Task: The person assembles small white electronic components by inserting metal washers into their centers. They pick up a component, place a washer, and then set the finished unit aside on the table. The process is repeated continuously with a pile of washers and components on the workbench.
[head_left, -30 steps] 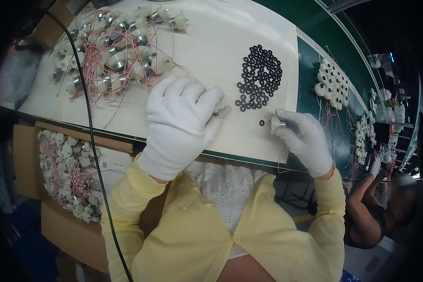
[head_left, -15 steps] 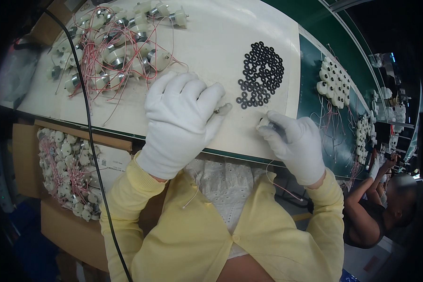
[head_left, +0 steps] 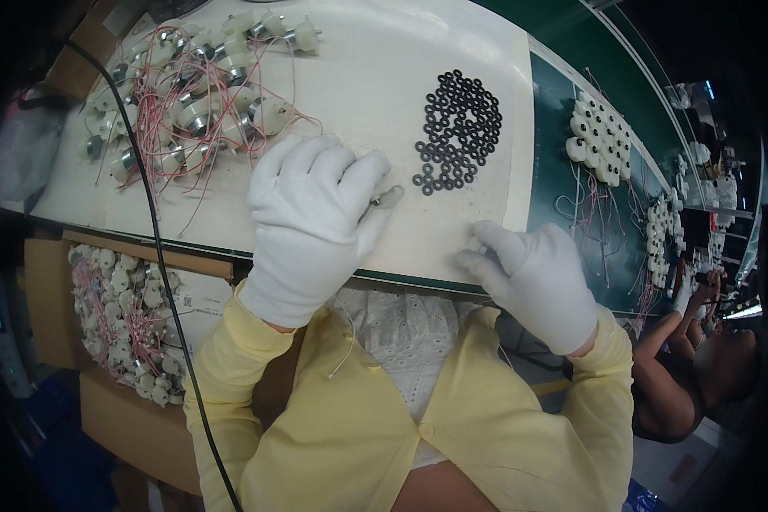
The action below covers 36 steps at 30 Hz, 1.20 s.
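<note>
My left hand (head_left: 314, 200), in a white glove, is closed over a small part, most of it hidden in the palm. A little metal tip (head_left: 377, 199) of it peeks out between thumb and forefinger, and a thin wire (head_left: 346, 346) hangs below that hand. My gloved right hand (head_left: 533, 277) is pinched around a small motor by the table's near edge; only a pale bit (head_left: 487, 253) of it shows between the fingers. Beyond and between the hands lie many small black rings (head_left: 461, 128), spread flat on the white tabletop (head_left: 358, 77).
A heap of small motors (head_left: 196, 111) with tangled pink wires lies far left. More fill a cardboard box (head_left: 51, 290) at lower left. Rows of white motors (head_left: 600, 141) stand on the green mat (head_left: 550, 145). A black cable (head_left: 158, 230) crosses the left side. Another person (head_left: 683, 367) works at right.
My right hand has turned and moved slightly down, and its fingers now hide the grey metal body of the motor. My left hand keeps its grip. The whole view has shifted slightly.
</note>
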Available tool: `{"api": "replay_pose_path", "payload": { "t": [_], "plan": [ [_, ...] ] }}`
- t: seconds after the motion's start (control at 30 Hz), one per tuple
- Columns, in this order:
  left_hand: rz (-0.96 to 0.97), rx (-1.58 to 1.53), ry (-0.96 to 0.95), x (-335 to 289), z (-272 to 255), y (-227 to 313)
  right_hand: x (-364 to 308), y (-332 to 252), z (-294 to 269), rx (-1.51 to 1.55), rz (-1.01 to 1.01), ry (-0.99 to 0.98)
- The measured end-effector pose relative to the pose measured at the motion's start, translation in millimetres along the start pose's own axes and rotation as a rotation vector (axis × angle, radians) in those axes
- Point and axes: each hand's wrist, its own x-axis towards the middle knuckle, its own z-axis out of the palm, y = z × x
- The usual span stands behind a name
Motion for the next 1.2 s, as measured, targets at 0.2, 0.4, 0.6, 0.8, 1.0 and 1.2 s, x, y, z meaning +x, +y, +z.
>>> {"api": "replay_pose_path", "payload": {
  "t": [0.2,0.4,0.6,0.8,1.0,1.2],
  "plan": [
    [0.022,0.003,-0.025,2,0,-1,0,3,-5,-0.015,-0.005,-0.034],
    [0.025,0.010,-0.015,3,1,0,-6,5,-11,-0.050,-0.054,-0.066],
    [0.026,0.002,0.002,1,1,-1,-6,14,6,-0.239,-0.118,0.012],
    [0.042,-0.010,0.022,1,3,-2,-10,-9,18,-0.427,-0.062,0.103],
    [0.035,0.002,0.021,2,1,1,-8,-10,23,-0.419,-0.017,0.096],
    [-0.004,0.005,-0.066,2,-2,2,-14,58,34,-0.153,0.294,0.132]
  ]
}}
